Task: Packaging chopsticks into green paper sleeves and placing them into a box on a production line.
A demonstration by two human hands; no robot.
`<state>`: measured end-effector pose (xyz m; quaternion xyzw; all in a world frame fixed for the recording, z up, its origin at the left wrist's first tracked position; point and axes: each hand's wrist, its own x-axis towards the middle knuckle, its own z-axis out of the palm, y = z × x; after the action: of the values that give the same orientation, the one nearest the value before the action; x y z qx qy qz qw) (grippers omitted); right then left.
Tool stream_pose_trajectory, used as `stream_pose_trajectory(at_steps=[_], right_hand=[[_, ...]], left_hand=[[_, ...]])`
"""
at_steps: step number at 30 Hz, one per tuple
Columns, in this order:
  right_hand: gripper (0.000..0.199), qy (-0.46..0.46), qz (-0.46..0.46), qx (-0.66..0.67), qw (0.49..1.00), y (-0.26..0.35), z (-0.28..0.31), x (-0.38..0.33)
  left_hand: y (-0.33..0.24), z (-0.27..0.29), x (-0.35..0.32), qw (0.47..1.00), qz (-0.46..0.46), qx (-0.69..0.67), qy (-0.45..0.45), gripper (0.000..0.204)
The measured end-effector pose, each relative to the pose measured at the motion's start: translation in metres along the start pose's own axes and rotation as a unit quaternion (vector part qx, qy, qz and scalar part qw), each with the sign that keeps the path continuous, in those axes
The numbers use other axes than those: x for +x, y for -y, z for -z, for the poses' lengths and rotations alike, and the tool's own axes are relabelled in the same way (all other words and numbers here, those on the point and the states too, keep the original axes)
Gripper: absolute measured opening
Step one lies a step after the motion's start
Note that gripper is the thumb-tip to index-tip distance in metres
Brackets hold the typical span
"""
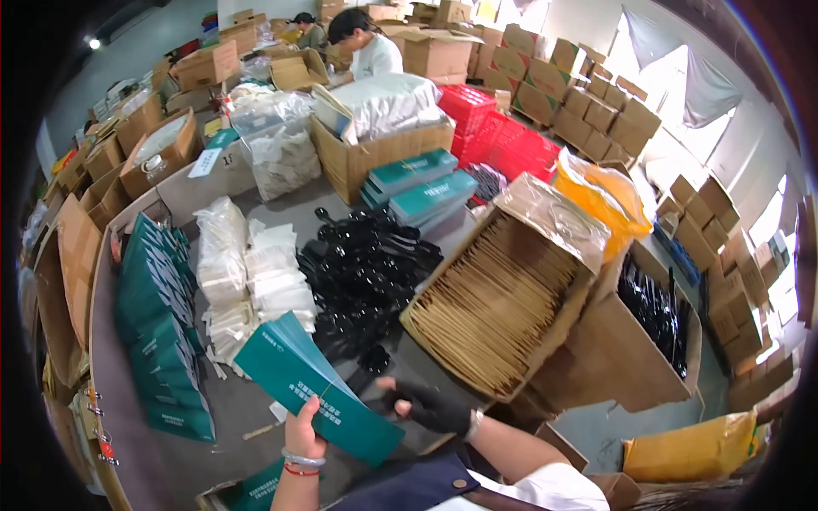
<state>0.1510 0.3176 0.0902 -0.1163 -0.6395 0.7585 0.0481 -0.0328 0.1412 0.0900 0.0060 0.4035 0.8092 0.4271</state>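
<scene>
Fingers (300,426) of left hand (303,436) gripping flat teal-green cardboard sleeve (315,387), lower centre of frame; right hand (430,406) in black fingerless glove pinching sleeve's right edge, above grey table (247,400) near black plastic utensil pile (366,272).

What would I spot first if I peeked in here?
Probably the green sleeve held in the left hand at the bottom, with the gloved right hand at its edge. Just behind lies a shiny heap of black spoons, and to the right a tipped box packed with tan envelopes.
</scene>
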Motion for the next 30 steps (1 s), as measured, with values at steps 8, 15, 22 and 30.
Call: stream_pose_trajectory(at_steps=[8, 15, 22, 30], right_hand=[[0.038, -0.109, 0.255, -0.352, 0.894, 0.002, -0.037, 0.013], [0.019, -0.186, 0.336, -0.383, 0.840, 0.015, -0.041, 0.009], [0.012, -0.021, 0.045, 0.061, 0.997, 0.018, -0.027, -0.040], [0.014, 0.019, -0.092, 0.012, 0.996, -0.039, -0.002, -0.094]], left_hand=[[0.015, -0.005, -0.036, 0.995, 0.001, 0.083, 0.057, 0.043], [0.017, -0.009, -0.051, 0.990, 0.039, 0.096, 0.090, 0.042], [0.013, 0.005, -0.040, 0.994, 0.063, 0.008, 0.088, 0.043], [0.011, 0.024, -0.028, 0.998, -0.005, -0.054, -0.031, 0.043]])
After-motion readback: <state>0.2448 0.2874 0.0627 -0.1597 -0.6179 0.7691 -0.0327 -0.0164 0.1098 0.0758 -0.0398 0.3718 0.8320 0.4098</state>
